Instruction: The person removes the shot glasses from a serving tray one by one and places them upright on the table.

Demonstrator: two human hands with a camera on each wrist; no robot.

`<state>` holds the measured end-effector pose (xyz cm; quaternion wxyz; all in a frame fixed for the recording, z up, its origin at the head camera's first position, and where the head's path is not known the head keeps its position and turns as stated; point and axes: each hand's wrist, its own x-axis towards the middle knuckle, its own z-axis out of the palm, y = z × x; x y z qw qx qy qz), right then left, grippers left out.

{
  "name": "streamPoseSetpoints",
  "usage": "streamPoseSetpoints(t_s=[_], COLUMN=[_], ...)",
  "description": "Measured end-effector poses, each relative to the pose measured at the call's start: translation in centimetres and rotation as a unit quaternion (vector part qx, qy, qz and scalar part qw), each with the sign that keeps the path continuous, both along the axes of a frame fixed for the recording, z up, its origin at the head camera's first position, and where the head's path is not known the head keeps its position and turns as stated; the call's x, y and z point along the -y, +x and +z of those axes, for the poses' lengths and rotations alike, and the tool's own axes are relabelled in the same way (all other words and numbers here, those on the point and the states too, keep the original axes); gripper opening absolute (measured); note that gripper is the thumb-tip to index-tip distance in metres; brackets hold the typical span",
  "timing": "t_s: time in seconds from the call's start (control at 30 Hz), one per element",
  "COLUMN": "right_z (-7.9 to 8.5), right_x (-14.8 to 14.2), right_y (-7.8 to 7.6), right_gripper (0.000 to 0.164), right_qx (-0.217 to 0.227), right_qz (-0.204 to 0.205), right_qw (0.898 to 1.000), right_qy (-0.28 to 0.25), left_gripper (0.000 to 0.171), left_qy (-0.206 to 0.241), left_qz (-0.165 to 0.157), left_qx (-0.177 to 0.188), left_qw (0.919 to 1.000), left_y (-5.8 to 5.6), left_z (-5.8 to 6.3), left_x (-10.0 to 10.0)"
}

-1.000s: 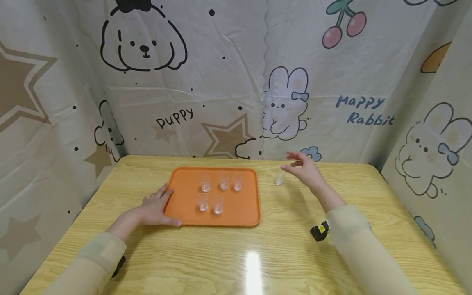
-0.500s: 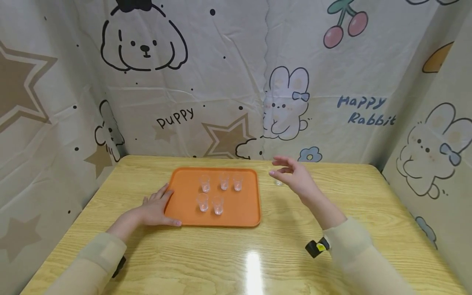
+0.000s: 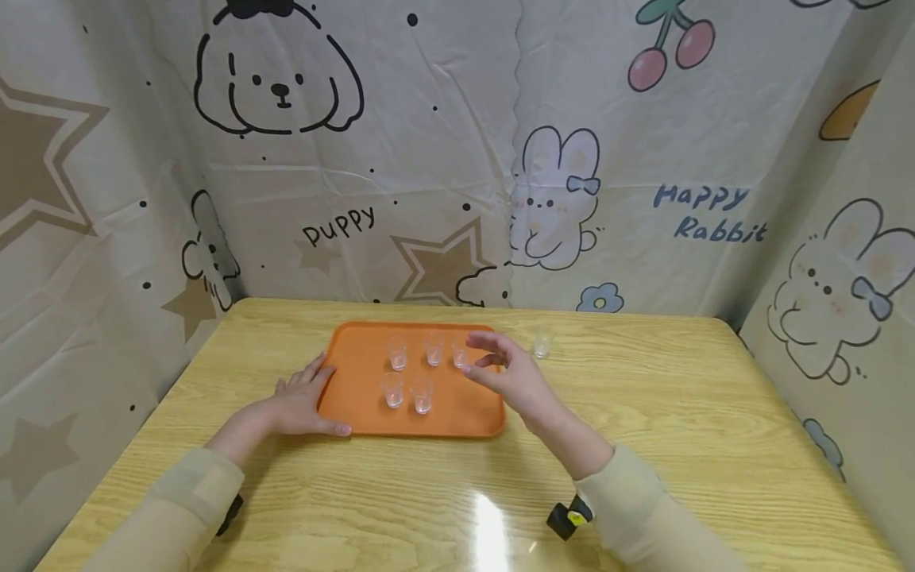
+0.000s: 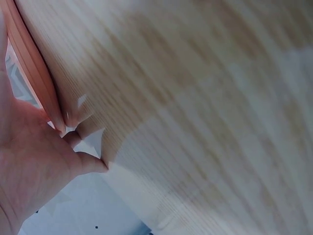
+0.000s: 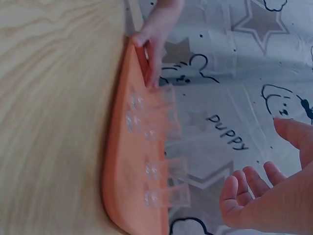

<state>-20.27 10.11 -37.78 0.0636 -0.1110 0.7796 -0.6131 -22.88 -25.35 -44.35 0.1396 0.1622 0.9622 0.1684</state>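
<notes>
An orange tray (image 3: 357,421) lies on the table and bears several small clear glasses, among them one (image 3: 393,392) at the front and one (image 3: 397,355) behind it. My left hand (image 3: 299,407) rests at the tray's left end, fingers spread along the side rim and thumb at the front corner. Over the right end of the tray hovers my right hand (image 3: 509,372), fingers loosely bent, a gap between thumb and fingertips and nothing in it. In the head view its fingertips overlap the rightmost glass (image 3: 460,356) on the tray. Another clear glass (image 3: 542,345) stands on the table right of the tray.
The light wooden table (image 3: 643,381) reaches back to a cloth curtain (image 3: 429,159) printed with puppies, rabbits and stars, which also hangs along both sides. A black wrist camera (image 3: 568,518) sits beneath the right sleeve.
My right hand has moved left and forward of the lone glass, from beside it to over the tray's right end. That glass still stands on the table. The left hand keeps its place.
</notes>
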Motion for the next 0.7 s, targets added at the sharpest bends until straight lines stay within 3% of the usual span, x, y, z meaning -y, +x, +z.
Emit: streamPoseSetpoints(t_s=[0.2, 0.43, 0.7], right_z=[-2.5, -5.9, -7.6], right_x=[3.0, 5.3, 6.2], right_y=[0.2, -0.7, -1.5], right_gripper=[0.052, 0.057, 0.04], right_qx=[0.014, 0.052, -0.006], right_qz=[0.01, 0.02, 0.026], right_qw=[1.0, 0.998, 0.999], right_qy=[0.001, -0.006, 0.021], left_gripper=[0.117, 0.118, 0.119], left_qy=[0.002, 0.0, 0.002], left_qz=[0.0, -0.004, -0.001], left_qx=[0.001, -0.005, -0.001], left_qw=[1.0, 1.0, 1.0], left_y=[0.1, 0.0, -0.1], left_z=[0.1, 0.0, -0.1], left_x=[0.1, 0.1, 0.1])
